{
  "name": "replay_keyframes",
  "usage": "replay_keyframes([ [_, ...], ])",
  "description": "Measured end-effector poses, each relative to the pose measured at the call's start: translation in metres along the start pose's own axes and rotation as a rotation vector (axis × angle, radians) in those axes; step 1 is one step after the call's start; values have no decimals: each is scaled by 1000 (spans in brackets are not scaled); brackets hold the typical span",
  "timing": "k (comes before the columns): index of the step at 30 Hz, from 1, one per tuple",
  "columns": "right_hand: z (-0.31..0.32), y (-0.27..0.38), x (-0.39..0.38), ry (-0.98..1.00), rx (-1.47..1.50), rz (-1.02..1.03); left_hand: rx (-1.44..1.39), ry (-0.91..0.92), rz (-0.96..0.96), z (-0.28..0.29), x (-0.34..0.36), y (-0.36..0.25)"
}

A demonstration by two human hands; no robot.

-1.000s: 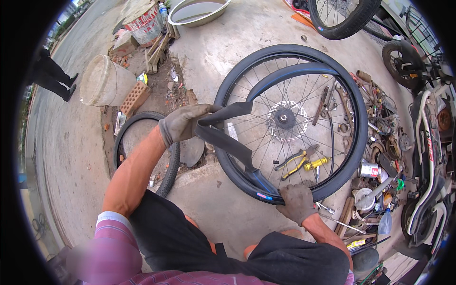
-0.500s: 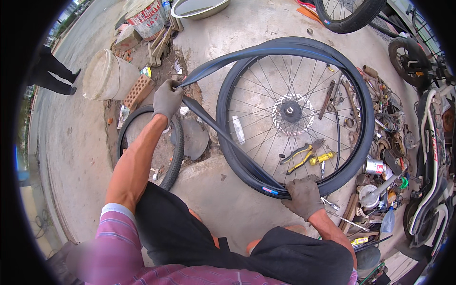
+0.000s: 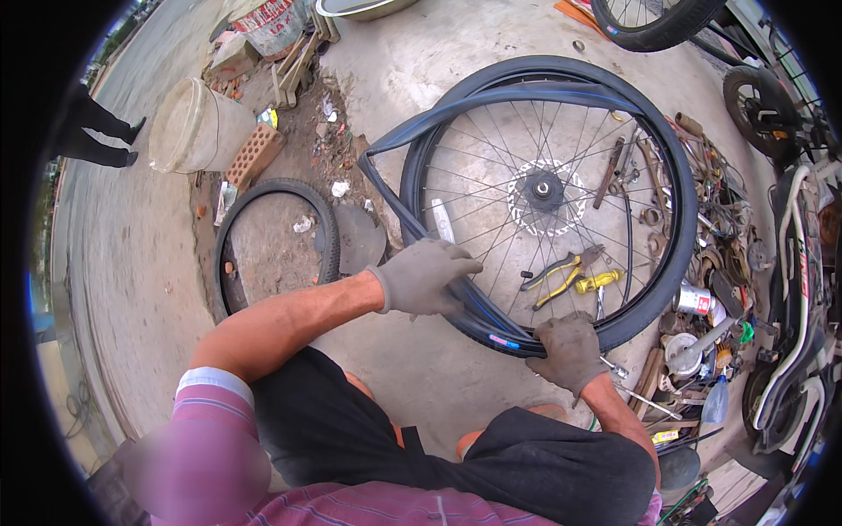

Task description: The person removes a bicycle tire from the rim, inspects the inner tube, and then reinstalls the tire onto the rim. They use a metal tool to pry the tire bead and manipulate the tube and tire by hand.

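A bicycle wheel [image 3: 682,232] with a black tyre lies flat on the concrete. A black inner tube [image 3: 414,115] with blue stripes is partly inside the tyre and loops out past its left edge. My gloved left hand [image 3: 424,275] is over the tube and tyre at the lower left, fingers apart. My gloved right hand [image 3: 566,351] grips the tyre's bottom edge, fingers curled over it. Pliers [image 3: 554,285] and a yellow-handled tool [image 3: 598,281] lie beneath the spokes.
Loose tools and parts [image 3: 702,263] crowd the right, beside a parked two-wheeler [image 3: 789,289]. A small tyre [image 3: 328,245], white bucket [image 3: 189,123] and perforated brick [image 3: 256,153] are at left. Another wheel [image 3: 649,35] stands top right. A person's legs [image 3: 101,131] show far left.
My left hand has let go of the lifted part of the tube and moved down and right to the tyre's lower left. The tube's loop remains out on the left.
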State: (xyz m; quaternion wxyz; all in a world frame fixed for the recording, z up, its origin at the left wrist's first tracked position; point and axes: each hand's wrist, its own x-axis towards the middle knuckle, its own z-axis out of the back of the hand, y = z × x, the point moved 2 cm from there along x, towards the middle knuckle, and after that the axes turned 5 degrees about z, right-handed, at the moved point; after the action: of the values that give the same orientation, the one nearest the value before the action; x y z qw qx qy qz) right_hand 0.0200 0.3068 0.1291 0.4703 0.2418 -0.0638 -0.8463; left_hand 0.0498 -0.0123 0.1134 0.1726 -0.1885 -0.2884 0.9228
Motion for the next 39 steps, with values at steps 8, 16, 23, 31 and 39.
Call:
replay_keyframes([
  [8,24,-10,-8,19,49,11,260,43,-109,-61,0,-36],
  [16,18,-13,-5,55,95,-31,120,24,-126,-76,4,-29],
  [23,7,11,5,9,80,31,73,89,-96,-75,8,-27],
  [31,-24,46,19,-228,-70,32,-11,-18,-165,-72,3,-43],
  [39,-21,29,7,-204,-17,31,268,-66,-175,-41,-4,-31],
])
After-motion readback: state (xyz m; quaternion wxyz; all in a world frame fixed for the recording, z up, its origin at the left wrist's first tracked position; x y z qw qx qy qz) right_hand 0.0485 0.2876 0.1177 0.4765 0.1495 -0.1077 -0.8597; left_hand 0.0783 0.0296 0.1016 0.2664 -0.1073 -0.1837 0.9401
